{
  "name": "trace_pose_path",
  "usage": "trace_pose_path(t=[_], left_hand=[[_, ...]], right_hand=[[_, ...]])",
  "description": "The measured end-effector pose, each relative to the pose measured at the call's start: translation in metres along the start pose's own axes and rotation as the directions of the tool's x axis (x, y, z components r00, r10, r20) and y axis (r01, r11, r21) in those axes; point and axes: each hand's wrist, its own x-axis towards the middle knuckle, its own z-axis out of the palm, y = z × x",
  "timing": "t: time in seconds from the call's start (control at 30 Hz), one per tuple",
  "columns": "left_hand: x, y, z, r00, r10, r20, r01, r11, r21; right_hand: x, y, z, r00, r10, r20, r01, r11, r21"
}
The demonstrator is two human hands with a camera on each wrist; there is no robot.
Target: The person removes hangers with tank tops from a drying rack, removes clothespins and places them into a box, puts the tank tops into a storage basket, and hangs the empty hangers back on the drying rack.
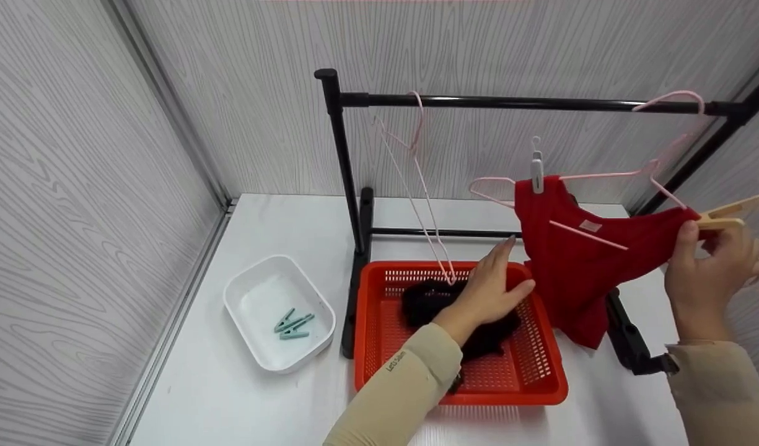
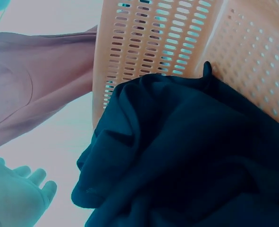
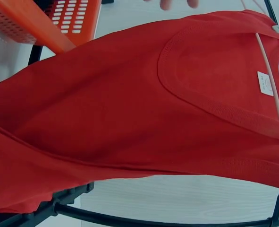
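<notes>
A red sleeveless top (image 1: 577, 279) hangs on a pink wire hanger (image 1: 608, 174) from the black rail. My right hand (image 1: 707, 272) pinches its right shoulder, next to a yellow clothespin (image 1: 726, 215) clipped there. On the other shoulder sits a white hanging clip (image 1: 537, 172). The top fills much of the right wrist view, hiding the right fingers. My left hand (image 1: 487, 291) is spread, holding nothing, over the red basket (image 1: 368, 328) just left of the top. Black cloth (image 1: 432, 303) lies crumpled in the basket and shows large in the left wrist view.
Another pink hanger (image 1: 419, 167) hangs bare near the left end of the black rack (image 1: 497, 102). To the left stands a white tub (image 1: 255, 297) with green clothespins (image 1: 295, 326) inside. Pale panels (image 1: 88, 155) enclose the white table (image 1: 206, 371).
</notes>
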Motion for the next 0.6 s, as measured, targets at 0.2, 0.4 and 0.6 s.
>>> trace_pose_path(t=[0.2,0.4,0.6], left_hand=[[0.004,0.001,-0.004,0.996,0.094,-0.01,-0.094,0.994,-0.057],[0.005,0.0,-0.003,0.991,0.132,0.037,-0.126,0.983,-0.133],[0.003,0.0,-0.002,0.99,0.085,0.116,-0.049,0.957,-0.286]], right_hand=[[-0.005,0.002,0.008,0.999,-0.045,-0.007,0.045,0.998,0.038],[-0.01,-0.002,0.014,0.999,-0.048,0.024,0.046,0.996,0.074],[-0.012,-0.004,0.018,0.999,-0.021,0.035,0.017,0.995,0.102]])
